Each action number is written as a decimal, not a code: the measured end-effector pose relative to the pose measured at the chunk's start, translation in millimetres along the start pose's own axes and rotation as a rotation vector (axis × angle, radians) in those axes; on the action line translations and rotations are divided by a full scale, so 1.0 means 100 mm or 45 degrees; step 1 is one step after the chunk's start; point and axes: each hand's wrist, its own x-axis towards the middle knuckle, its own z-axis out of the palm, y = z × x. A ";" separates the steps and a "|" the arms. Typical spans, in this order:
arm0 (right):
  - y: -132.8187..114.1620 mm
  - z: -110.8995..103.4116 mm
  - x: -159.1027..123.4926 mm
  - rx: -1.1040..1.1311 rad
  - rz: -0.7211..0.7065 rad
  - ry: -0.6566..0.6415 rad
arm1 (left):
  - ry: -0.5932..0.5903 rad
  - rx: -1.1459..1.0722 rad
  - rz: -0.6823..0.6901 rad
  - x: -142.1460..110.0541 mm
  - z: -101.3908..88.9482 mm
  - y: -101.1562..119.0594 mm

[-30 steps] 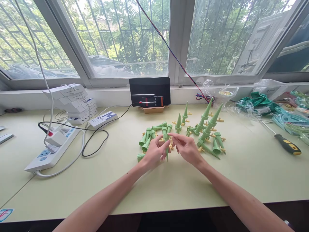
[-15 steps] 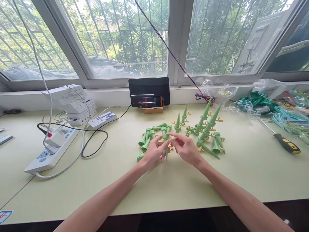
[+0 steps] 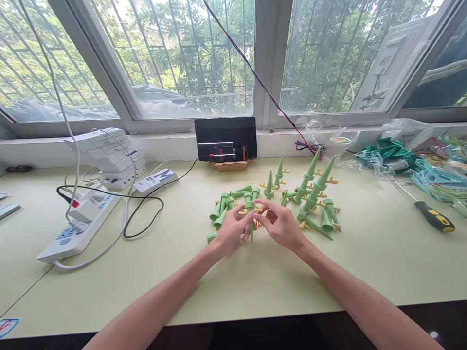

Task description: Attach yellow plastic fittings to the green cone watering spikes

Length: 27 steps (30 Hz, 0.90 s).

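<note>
Point down in my left hand (image 3: 233,227) is a green plastic watering spike (image 3: 250,205), gripped between thumb and fingers. My right hand (image 3: 281,223) closes its thumb and fingertips on the small yellow valve (image 3: 258,210) at the spike's side; part of it is hidden by the fingers. Several loose green spikes (image 3: 218,210) lie left of and behind my left hand. Beyond my right hand, green spikes with yellow valves stand upright, some stacked (image 3: 316,189), and others lie on their sides (image 3: 327,221).
On the left are a power strip (image 3: 78,231) with cables and stacked white boxes (image 3: 116,158). A phone (image 3: 229,154) leans against a dark screen (image 3: 225,129) at the back. To the right lie a screwdriver (image 3: 434,216) and plastic-wrapped green bundles (image 3: 388,154).
My right hand's fingers have shifted slightly, with the index finger curling down around the valve. My left hand keeps the spike in the same place.
</note>
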 end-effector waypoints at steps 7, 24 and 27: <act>0.09 0.01 -0.01 -0.166 -0.170 0.039 | -0.056 -0.080 -0.089 0.02 -0.02 -0.02; 0.18 0.02 -0.03 -0.404 -0.310 0.034 | -0.052 -0.078 -0.108 0.00 0.00 -0.03; 0.17 0.02 -0.03 -0.393 -0.295 0.039 | -0.069 -0.075 -0.095 -0.01 0.01 -0.03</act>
